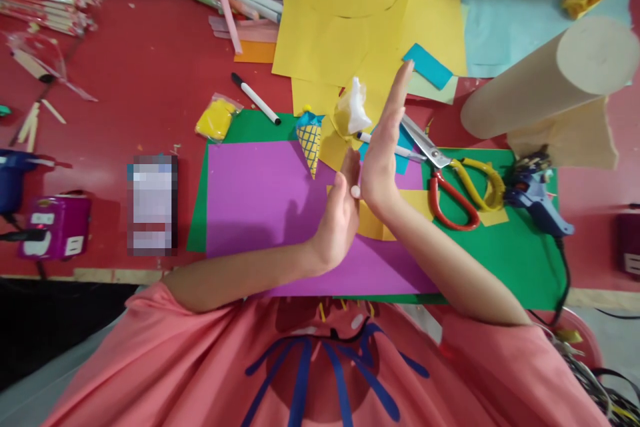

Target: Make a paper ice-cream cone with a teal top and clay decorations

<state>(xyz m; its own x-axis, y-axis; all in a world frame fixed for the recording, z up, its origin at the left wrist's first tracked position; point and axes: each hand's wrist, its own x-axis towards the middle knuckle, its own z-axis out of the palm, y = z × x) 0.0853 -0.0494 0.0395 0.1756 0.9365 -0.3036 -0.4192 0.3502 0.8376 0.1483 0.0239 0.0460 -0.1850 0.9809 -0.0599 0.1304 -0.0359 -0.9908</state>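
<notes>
A small white clay ball (355,191) sits between my two palms. My left hand (340,220) is held flat on edge, its fingers pointing away from me and its palm against the ball. Facing it, my right hand (385,153) has its fingers stretched out and reaches farther forward. Just beyond them lies a packet of white clay (356,107). A paper ice-cream cone (310,140) with a blue top and dark cross lines lies left of the packet. Partly behind my right hand is a white marker (393,145).
Purple paper (265,213) lies over green paper (520,267). To the right are scissors (450,177), a glue gun (537,197) and a cardboard tube (535,83). At left lie a yellow clay packet (217,119), a black-capped marker (256,99) and a phone (153,205). Yellow sheets (345,27) spread behind.
</notes>
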